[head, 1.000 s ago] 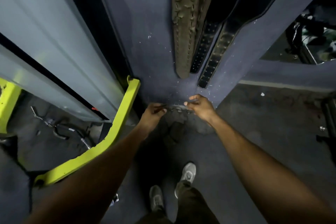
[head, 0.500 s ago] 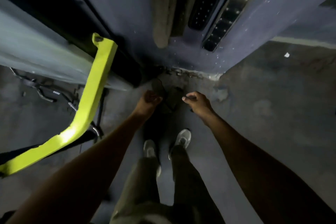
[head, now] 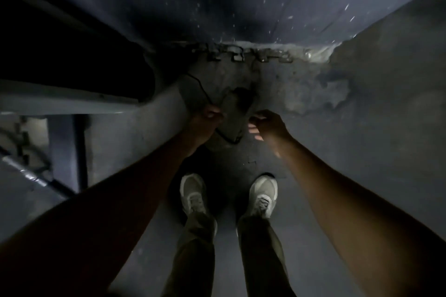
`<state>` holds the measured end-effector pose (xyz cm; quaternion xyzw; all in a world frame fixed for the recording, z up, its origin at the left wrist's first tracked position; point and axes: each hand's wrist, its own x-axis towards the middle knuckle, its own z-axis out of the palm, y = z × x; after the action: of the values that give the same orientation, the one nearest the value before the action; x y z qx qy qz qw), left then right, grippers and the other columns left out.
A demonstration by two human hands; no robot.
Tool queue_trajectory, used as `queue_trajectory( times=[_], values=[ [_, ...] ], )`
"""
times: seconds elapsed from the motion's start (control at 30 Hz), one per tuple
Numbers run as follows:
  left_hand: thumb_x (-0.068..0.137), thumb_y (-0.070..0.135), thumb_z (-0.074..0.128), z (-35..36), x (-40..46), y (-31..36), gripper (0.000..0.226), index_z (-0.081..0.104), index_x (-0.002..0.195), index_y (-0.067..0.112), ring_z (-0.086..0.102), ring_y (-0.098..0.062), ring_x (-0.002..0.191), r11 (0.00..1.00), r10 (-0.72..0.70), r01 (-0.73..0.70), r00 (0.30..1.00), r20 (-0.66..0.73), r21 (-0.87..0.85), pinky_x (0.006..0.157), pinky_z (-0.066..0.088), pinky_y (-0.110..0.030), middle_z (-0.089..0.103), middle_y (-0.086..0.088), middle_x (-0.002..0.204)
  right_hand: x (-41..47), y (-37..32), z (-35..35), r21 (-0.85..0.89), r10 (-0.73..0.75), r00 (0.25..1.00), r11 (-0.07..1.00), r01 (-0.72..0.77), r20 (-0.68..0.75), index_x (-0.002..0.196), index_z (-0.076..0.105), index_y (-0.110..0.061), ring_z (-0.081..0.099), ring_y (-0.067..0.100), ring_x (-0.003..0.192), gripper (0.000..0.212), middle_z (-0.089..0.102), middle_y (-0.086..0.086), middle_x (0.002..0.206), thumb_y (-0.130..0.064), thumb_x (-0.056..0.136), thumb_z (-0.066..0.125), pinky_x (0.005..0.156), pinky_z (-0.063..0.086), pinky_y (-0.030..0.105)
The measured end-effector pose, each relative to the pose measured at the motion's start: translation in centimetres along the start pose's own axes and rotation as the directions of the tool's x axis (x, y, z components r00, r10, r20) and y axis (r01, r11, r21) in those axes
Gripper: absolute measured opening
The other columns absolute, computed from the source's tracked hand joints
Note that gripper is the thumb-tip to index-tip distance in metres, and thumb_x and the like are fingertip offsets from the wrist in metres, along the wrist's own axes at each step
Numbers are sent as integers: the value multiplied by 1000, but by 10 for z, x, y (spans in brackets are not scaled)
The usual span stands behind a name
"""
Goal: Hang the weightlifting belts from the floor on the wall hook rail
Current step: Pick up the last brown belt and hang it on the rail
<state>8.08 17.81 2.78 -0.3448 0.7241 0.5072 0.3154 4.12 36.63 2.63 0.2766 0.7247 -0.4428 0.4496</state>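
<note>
A dark weightlifting belt (head: 233, 113) lies curled on the grey floor just in front of the wall's base. It is dim and its outline is hard to follow. My left hand (head: 206, 119) is down on the belt's left edge with the fingers clenched around it. My right hand (head: 266, 125) hovers just right of the belt with its fingers curled and apart, holding nothing. The wall hook rail and the belts hanging on it are out of view.
The dark blue wall (head: 241, 7) meets the floor at a crumbling edge (head: 253, 55). A pale machine beam (head: 60, 103) and a dark post (head: 65, 152) stand at the left, with metal bars (head: 29, 173) on the floor. My shoes (head: 263, 194) stand behind the belt.
The view has tipped down, so the hanging belts and the yellow frame have left it. Both hands have dropped to the belt on the floor, and the left has closed on its edge.
</note>
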Motion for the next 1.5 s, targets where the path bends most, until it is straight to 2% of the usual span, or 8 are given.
queue_trajectory(
  times=[0.17, 0.47, 0.63, 0.77, 0.9, 1.13, 1.37, 1.5],
  values=[
    [94, 37, 68, 32, 120, -58, 41, 64, 128, 14, 57, -15, 114, 994, -38, 37, 999, 6, 100, 88, 43, -25, 65, -5, 128, 115, 43, 36, 96, 41, 999, 995, -37, -33, 141, 57, -13, 67, 27, 116, 56, 68, 12, 129, -41, 95, 71, 97, 59, 42],
    [95, 60, 54, 49, 165, -82, 65, 49, 148, 23, 47, -29, 140, 997, -81, 81, 997, -16, -16, 119, 35, -42, 49, -4, 154, 151, 56, 61, 348, -47, 999, 937, 40, 12, 141, 57, -17, 69, 0, 77, 40, 68, -12, 98, -24, 102, 64, 50, 55, 19],
    [100, 66, 32, 33, 134, -54, 65, 66, 122, 15, 63, -12, 92, 953, -200, 196, 980, 4, -233, 66, 47, -22, 65, 6, 109, 90, 42, 39, 286, -264, 965, 925, 252, 4, 139, 60, -7, 70, 6, 101, 38, 70, 3, 126, -13, 101, 64, 74, 60, 16],
    [98, 71, 26, 10, 83, -2, 69, 63, 92, 14, 61, -22, 85, 888, -239, 246, 969, 68, -389, 79, 46, -32, 65, -4, 92, 22, 15, 6, 148, -444, 896, 887, 438, 12, 133, 65, -4, 67, 18, 121, 34, 70, 8, 130, -12, 99, 67, 99, 56, 33],
    [96, 74, 24, -25, 10, 77, 75, 66, 118, 16, 69, -24, 90, 876, -143, 242, 956, 255, -418, 70, 51, -34, 72, -6, 113, -57, -27, -34, -63, -529, 849, 847, 528, -5, 120, 70, -13, 67, 14, 104, 24, 72, 2, 112, -15, 97, 71, 85, 50, 33],
    [93, 49, 60, -71, -158, 218, 25, 65, 93, 24, 65, -19, 86, 863, -108, 168, 983, 151, -477, 77, 55, -33, 75, 2, 85, -206, -116, -103, -257, -617, 781, 742, 619, 98, 137, 63, -13, 66, 29, 120, 52, 71, 13, 128, -39, 93, 69, 101, 52, 49],
    [99, 10, 55, -98, -314, 277, 18, 65, 114, 8, 57, -33, 114, 826, 137, -69, 987, 81, -559, 93, 50, -44, 65, -16, 114, -344, -152, -135, 3, -667, 719, 734, 679, 195, 137, 59, -3, 63, 28, 124, 49, 65, 20, 135, 8, 91, 69, 109, 50, 45],
    [95, 2, 59, -103, -399, 280, 26, 64, 120, 4, 63, -34, 112, 762, 299, -189, 951, 77, -619, 103, 51, -49, 66, -20, 118, -429, -164, -138, 538, -596, 780, 728, 425, 190, 137, 62, 0, 60, 35, 132, 44, 65, 21, 139, -15, 95, 63, 116, 45, 46]
  ],
)
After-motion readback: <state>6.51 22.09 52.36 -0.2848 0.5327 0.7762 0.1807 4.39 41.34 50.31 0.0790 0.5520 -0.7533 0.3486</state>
